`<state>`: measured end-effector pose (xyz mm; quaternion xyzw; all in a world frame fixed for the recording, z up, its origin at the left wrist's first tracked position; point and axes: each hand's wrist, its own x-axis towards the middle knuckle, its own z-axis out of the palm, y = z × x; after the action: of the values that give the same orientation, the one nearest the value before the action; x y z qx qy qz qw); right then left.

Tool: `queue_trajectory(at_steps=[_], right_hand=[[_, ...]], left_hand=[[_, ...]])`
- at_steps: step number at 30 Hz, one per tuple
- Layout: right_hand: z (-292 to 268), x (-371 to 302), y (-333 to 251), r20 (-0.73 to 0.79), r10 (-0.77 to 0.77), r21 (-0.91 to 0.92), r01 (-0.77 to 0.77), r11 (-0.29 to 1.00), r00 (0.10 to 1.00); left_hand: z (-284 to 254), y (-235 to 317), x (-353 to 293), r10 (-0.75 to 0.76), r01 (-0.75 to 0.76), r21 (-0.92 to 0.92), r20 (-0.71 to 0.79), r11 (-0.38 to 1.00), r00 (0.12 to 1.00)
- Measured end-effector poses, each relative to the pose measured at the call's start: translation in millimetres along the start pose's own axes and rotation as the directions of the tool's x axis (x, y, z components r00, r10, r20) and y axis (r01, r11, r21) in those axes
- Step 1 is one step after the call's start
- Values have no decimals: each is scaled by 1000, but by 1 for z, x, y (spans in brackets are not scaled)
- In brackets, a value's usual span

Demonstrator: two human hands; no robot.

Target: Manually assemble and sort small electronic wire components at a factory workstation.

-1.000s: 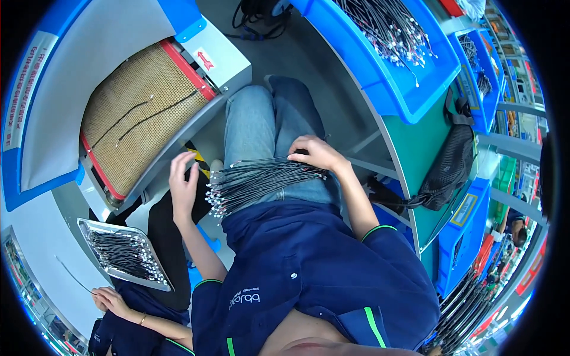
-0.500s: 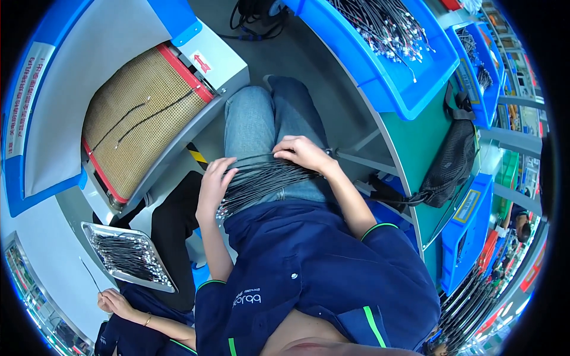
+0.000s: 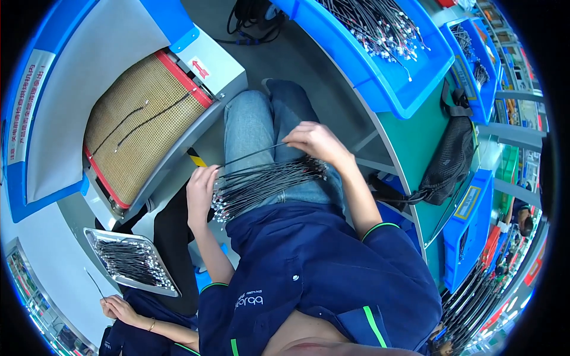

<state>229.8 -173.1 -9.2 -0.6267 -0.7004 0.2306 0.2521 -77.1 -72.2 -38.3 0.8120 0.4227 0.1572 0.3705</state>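
Note:
A single black cable point(image 3: 252, 155) is stretched between my two hands, just above my lap. My left hand point(image 3: 202, 188) pinches its left end, while my right hand point(image 3: 313, 141) pinches its right end. Below it, a bundle of similar black cables point(image 3: 261, 185) with small white connectors at both ends lies across my thighs. The connectors fan out beside my left hand and under my right forearm. The cable's very ends are hidden in my fingers.
At left, two cables lie on a mesh conveyor belt point(image 3: 142, 113) with red edges. A metal tray point(image 3: 132, 261) of cables rests beside a co-worker's hand point(image 3: 122, 310), which holds one cable. Blue bins point(image 3: 409, 98) with cables and a black mesh bag point(image 3: 448, 157) sit on the green table at right.
One cable has been lifted off the bundle and pulled taut. My right hand has risen slightly to the right, and my left hand has moved left and closed on the cable.

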Motion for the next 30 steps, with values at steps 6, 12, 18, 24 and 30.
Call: queue_trajectory(at_steps=[6,12,18,24,30], right_hand=[[10,19,-44,-47,-183,120,187,975,982],[-26,9,-28,-28,-50,113,53,992,998],[-21,11,-38,-93,-257,46,262,964,962],[-3,20,-51,-105,-288,28,292,956,952],[-1,20,-50,-133,-326,-37,324,945,936]], left_hand=[[18,50,12,227,-227,-107,-14,968,974],[0,49,5,78,-81,-77,-40,994,996],[12,73,12,263,-262,-111,-7,959,965],[8,102,14,54,-49,-167,26,985,998],[-1,99,15,42,-34,-168,48,985,998]])
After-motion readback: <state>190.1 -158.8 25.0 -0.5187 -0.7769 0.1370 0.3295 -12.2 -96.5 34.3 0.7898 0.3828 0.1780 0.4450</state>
